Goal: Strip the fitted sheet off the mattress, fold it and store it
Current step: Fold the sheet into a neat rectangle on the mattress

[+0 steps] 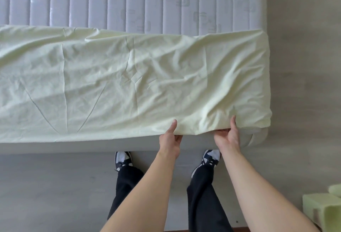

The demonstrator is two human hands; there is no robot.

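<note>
One sheet [129, 80], one mattress [129, 1], two hands, left [170, 139] and right [227, 136], two shoes [122, 160], two green blocks [321, 207].

Pretty bright overall, soft even daylight with nothing harsh. The pale yellow sheet [129, 77] shows gentle grey shading in its creases, and a soft band of shadow runs under the mattress edge [73, 146] onto the floor [55, 185]. A few shiny strips on the quilted mattress top [129, 1] catch a bit of glare at upper left. Wide-angle lens, so the bed's near edge bows slightly. Focus is decent in the middle, softer toward the corners; the green blocks [321, 207] at lower right look mushy.
</note>
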